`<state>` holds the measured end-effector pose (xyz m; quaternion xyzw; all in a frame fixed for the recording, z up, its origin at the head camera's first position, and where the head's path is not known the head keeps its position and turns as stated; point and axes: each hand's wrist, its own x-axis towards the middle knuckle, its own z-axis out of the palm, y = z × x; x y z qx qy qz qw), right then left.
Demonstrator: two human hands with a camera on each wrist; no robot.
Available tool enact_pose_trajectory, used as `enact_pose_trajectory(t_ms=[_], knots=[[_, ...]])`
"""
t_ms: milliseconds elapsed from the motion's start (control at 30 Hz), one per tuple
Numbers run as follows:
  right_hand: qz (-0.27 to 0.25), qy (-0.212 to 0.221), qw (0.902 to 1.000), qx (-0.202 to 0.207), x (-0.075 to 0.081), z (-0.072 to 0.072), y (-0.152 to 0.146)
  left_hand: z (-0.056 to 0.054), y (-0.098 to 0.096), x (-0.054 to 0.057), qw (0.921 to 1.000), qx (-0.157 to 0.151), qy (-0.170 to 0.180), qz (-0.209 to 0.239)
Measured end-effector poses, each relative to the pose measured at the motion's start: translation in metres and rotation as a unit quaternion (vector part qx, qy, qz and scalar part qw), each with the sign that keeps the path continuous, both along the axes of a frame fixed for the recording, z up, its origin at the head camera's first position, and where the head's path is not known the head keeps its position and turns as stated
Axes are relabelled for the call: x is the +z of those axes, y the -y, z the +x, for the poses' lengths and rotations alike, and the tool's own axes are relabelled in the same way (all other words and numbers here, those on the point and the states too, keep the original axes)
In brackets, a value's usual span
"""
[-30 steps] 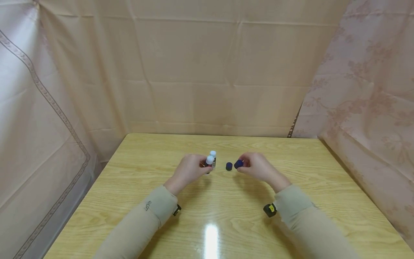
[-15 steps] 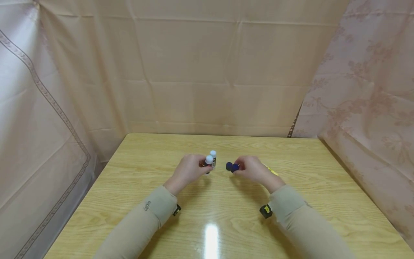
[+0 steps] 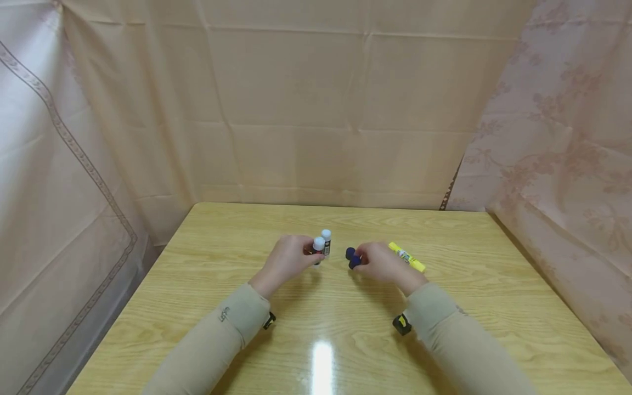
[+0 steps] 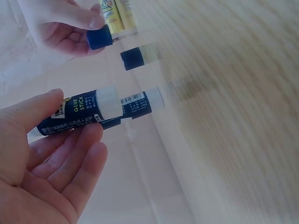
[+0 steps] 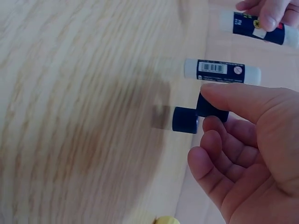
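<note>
My left hand (image 3: 287, 258) grips an upright glue stick (image 4: 77, 111) with a dark blue label and a white top. Right behind it stands a second glue stick (image 3: 326, 237), its barcode showing in the right wrist view. Thumb and fingers of my right hand (image 3: 384, 264) pinch a short dark blue cylinder (image 5: 212, 109). Another such cylinder (image 5: 185, 120) stands on the table just beyond the pinched one, and the two overlap in the head view. A yellow tube (image 3: 411, 260) with a printed label lies on its side beyond my right hand.
All of this is on a glossy wood-grain table (image 3: 316, 312). Beige cloth (image 3: 296, 109) hangs behind its far edge, with patterned cloth (image 3: 568, 164) along the right side. A dark wrist device (image 3: 402, 325) sits under the right sleeve.
My right hand, with the dark blue cylinder, has moved left and toward me, coming down beside the standing one. The yellow tube has come into view behind it. My left hand stays almost still.
</note>
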<state>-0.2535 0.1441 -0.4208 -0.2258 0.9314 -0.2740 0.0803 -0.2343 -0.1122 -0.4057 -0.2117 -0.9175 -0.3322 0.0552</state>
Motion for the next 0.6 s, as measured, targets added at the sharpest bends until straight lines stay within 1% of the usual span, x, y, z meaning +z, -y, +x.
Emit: enact_pose_trajectory(t_ms=[167,267,467,600], knots=[[0.027,-0.014,0.9995,0.004,-0.009,-0.003,0.003,0.000,0.001,0.000,1.0000,-0.005,-0.001,0.001],[0.032,-0.004,0.9995,-0.003,-0.011,-0.004,0.004,0.000,0.001,0.000,1.0000,-0.008,-0.001,0.004],[0.041,0.012,0.9991,-0.005,-0.010,-0.003,0.008,0.001,0.003,0.000,1.0000,-0.005,-0.002,0.000],[0.052,0.021,0.9984,-0.010,-0.009,-0.003,0.009,0.001,0.004,-0.001,0.9999,-0.007,-0.002,0.008]])
